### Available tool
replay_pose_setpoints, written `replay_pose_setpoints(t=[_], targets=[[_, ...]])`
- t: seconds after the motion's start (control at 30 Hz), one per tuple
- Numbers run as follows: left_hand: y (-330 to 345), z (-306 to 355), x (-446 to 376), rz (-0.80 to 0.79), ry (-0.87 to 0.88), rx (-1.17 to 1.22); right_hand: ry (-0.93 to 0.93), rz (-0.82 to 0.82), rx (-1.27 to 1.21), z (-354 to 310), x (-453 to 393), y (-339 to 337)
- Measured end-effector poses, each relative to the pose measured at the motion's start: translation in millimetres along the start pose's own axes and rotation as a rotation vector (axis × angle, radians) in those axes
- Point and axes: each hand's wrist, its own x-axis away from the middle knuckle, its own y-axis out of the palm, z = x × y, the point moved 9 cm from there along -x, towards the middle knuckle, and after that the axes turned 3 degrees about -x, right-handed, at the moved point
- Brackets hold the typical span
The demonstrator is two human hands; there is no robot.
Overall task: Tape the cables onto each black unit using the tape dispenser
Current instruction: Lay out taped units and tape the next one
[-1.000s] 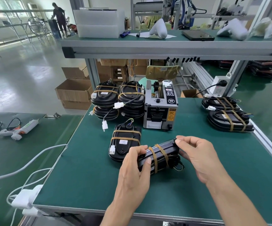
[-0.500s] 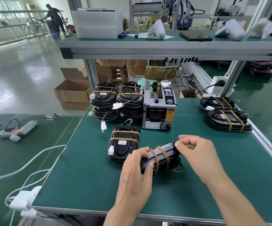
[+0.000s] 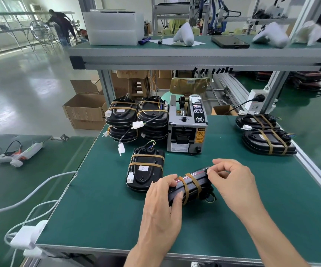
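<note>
Green bench [image 3: 101, 209] unchanged — both grips, left [image 3: 163, 201] and right [image 3: 232, 182], still pinch the taped unit [image 3: 192, 184].

Both hands hold a black unit [image 3: 192, 186] tilted on edge over the green table [image 3: 101, 218], two tape bands round its middle. The left hand [image 3: 162, 207] grips its near end; the right hand [image 3: 232, 182] pinches its far upper corner. Another taped unit [image 3: 146, 170] lies flat just beside it. Behind stands the dispenser [image 3: 187, 128], with unit stacks [image 3: 136, 118] to its left and two taped units [image 3: 267, 135] well off to the right.
</note>
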Motion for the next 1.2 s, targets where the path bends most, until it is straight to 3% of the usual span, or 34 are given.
replay_pose_setpoints(t=[0.47,1.2], targets=[[-1.9,5.5,-1.5,0.014,0.031,-0.015,-0.143,0.034,0.205,-16.5,5.3,5.9],[0.2,3.6,-0.7,-0.016,0.016,0.003,0.066,-0.032,0.269,-1.6,-13.0,0.8]])
